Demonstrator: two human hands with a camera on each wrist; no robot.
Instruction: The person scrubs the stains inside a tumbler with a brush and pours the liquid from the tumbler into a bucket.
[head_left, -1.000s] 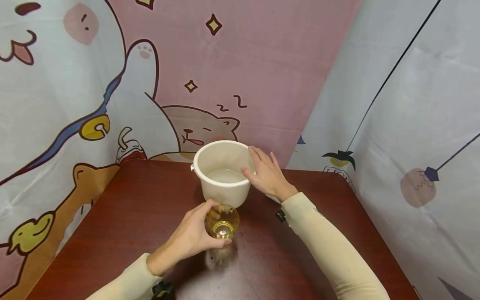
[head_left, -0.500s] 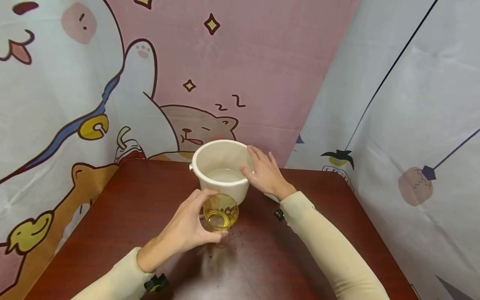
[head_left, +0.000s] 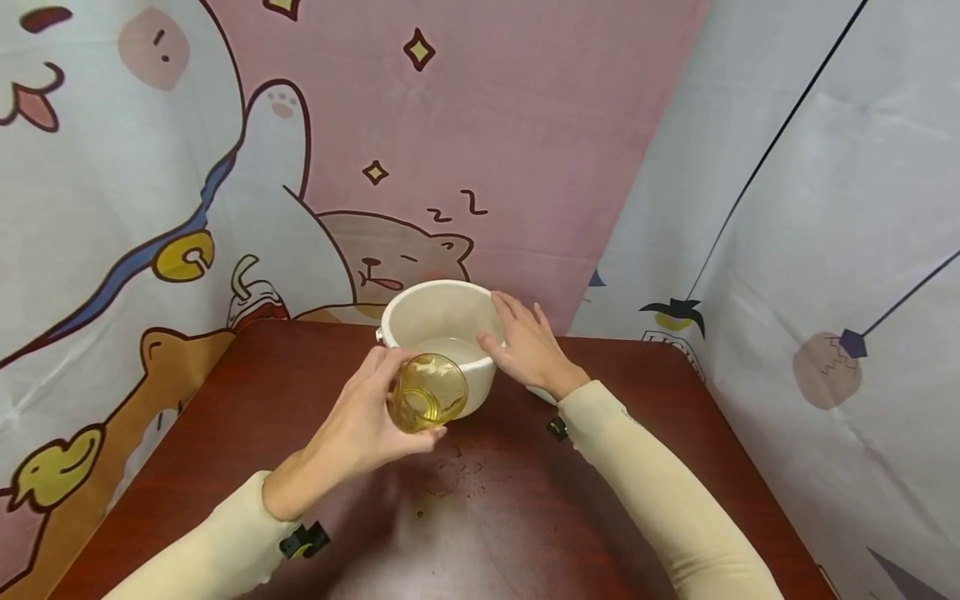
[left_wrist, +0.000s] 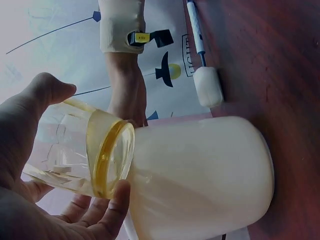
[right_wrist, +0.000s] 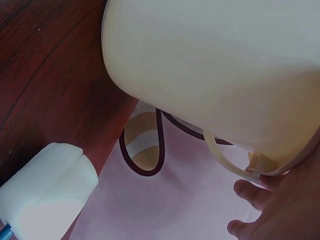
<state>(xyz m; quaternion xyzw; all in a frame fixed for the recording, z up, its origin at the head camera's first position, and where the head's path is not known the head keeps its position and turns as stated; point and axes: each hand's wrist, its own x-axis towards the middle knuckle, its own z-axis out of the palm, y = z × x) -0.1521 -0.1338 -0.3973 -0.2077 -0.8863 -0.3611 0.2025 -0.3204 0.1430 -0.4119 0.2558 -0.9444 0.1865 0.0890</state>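
Observation:
My left hand [head_left: 367, 417] holds a clear amber drinking glass [head_left: 444, 383] between thumb and fingers. The glass is tilted in front of the white bucket [head_left: 476, 385] and overlaps its front wall in the head view. In the left wrist view, the glass [left_wrist: 65, 150] lies sideways, its thick base ring facing the bucket's outer wall [left_wrist: 200, 175]. On the bucket's right rim, my right hand [head_left: 528, 346] grips, thumb over the inside and fingers outside. Its fingers [right_wrist: 252, 192] show beside the bucket's handle [right_wrist: 225, 162] in the right wrist view. Shallow clear liquid lies in the bucket.
A white sponge brush [left_wrist: 208, 86] with a blue-and-white handle lies on the table right of the bucket, mostly behind my right wrist in the head view. Small wet marks [head_left: 457, 475] spot the dark red table [head_left: 315, 383]. Printed cloth [head_left: 540, 150] hangs around the table.
My left hand has lifted the glass up and away from me, from in front of the bucket to near its front rim, and tilted it more. The right hand has stayed on the rim.

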